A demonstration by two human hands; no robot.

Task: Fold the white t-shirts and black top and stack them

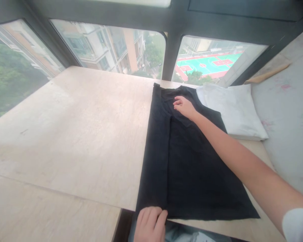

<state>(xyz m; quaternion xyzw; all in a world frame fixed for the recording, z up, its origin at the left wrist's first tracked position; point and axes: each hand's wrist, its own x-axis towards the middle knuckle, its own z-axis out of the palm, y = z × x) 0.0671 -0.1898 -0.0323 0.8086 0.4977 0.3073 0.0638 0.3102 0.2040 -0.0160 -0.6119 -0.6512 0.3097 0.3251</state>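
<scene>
A black shirt [204, 161] lies spread on the pale wooden surface, its neckline toward the window and its hem toward me. The left side is folded inward as a long strip along the body. My left hand [151, 222] is at the near end of this strip, with its fingers closed on the hem; the thumb tip is mostly hidden. Near the neckline, my right hand [183, 107] is over the shirt with fingers loosely bent and apart, holding nothing. Whether it touches the cloth I cannot tell.
A folded white cloth [238, 112] lies at the right, partly beside the shirt's shoulder. Grey window frames [172, 50] border the far side of the wooden surface [86, 131]. A flower-patterned wall [290, 134] rises at the right. A dark gap [125, 223] shows at the near edge.
</scene>
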